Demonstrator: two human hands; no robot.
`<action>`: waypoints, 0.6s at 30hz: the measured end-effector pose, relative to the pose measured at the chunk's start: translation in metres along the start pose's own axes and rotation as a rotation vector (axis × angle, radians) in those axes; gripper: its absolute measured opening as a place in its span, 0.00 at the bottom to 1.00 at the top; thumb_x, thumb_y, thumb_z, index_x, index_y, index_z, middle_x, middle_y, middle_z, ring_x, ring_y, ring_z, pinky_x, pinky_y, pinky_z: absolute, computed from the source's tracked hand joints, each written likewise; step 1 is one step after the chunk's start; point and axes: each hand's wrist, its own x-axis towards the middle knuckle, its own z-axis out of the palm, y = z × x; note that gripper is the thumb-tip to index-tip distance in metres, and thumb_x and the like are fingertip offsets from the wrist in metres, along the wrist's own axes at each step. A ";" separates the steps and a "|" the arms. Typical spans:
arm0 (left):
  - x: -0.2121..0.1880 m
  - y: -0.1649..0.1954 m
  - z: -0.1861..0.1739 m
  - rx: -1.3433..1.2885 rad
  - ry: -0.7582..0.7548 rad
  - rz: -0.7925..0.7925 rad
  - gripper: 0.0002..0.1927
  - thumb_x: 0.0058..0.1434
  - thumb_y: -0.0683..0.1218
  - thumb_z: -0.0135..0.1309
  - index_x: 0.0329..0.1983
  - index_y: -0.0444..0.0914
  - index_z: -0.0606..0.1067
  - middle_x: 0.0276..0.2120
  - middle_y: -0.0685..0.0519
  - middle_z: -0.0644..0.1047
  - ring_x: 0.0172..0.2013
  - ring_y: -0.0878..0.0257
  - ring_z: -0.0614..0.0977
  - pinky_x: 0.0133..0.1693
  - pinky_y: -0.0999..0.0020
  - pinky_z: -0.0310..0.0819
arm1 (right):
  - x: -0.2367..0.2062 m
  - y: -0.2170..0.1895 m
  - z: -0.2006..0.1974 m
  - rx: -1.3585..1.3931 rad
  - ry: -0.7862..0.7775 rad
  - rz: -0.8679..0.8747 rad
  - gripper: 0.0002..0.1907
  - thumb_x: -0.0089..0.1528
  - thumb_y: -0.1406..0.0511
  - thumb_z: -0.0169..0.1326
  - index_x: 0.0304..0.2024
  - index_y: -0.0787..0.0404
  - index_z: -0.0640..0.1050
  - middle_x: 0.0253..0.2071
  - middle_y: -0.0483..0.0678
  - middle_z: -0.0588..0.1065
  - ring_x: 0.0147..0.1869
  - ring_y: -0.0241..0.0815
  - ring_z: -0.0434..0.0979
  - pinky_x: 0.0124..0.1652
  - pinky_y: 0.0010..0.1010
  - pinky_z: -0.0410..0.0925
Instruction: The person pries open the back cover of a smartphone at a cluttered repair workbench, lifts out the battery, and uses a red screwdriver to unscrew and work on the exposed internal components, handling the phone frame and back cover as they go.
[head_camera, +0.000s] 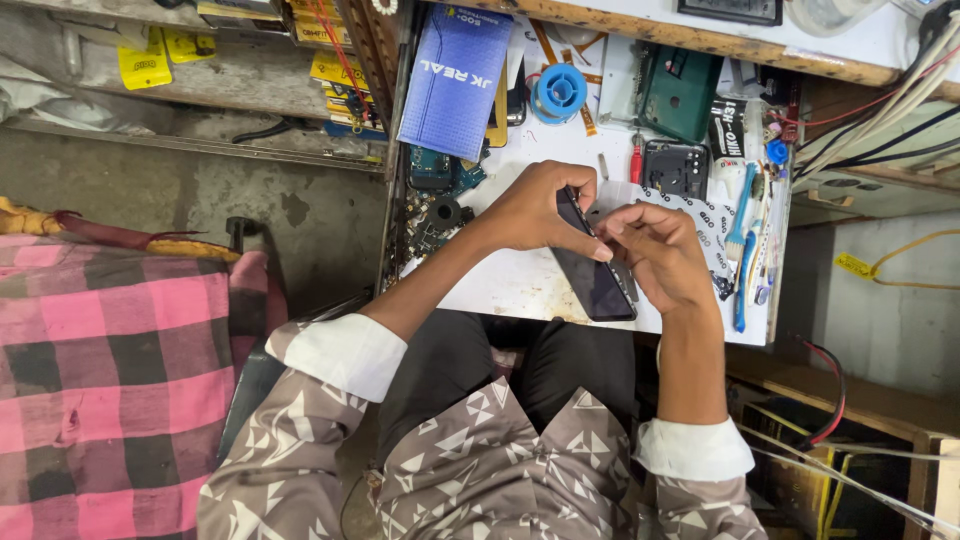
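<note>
Phone (592, 280) lengthwise toward the person, tilted

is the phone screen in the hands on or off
Off: the phone, held between the left hand and right hand, shows a uniformly dark glass face with no lit picture.

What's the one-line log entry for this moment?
left hand: grips phone top edge | right hand: on phone's right edge | phone: over white worktable
</note>
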 end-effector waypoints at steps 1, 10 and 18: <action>0.000 -0.001 0.000 -0.005 -0.006 -0.006 0.32 0.37 0.60 0.77 0.25 0.40 0.67 0.22 0.60 0.68 0.27 0.69 0.69 0.30 0.69 0.61 | 0.004 0.000 -0.001 -0.010 -0.016 0.002 0.05 0.64 0.79 0.56 0.43 0.73 0.80 0.42 0.57 0.81 0.46 0.43 0.82 0.47 0.32 0.73; 0.000 -0.008 0.003 0.016 0.004 0.031 0.32 0.37 0.61 0.77 0.25 0.40 0.67 0.22 0.60 0.69 0.27 0.69 0.70 0.29 0.69 0.60 | 0.015 -0.011 0.000 -0.169 0.011 0.060 0.09 0.57 0.83 0.57 0.38 0.74 0.82 0.38 0.57 0.81 0.42 0.43 0.84 0.45 0.31 0.76; 0.001 -0.010 0.003 0.002 0.013 0.025 0.32 0.36 0.61 0.77 0.25 0.40 0.67 0.22 0.60 0.69 0.27 0.69 0.69 0.30 0.69 0.60 | 0.019 -0.012 -0.003 -0.259 -0.010 0.060 0.10 0.56 0.83 0.58 0.38 0.74 0.83 0.37 0.57 0.82 0.38 0.42 0.82 0.39 0.30 0.74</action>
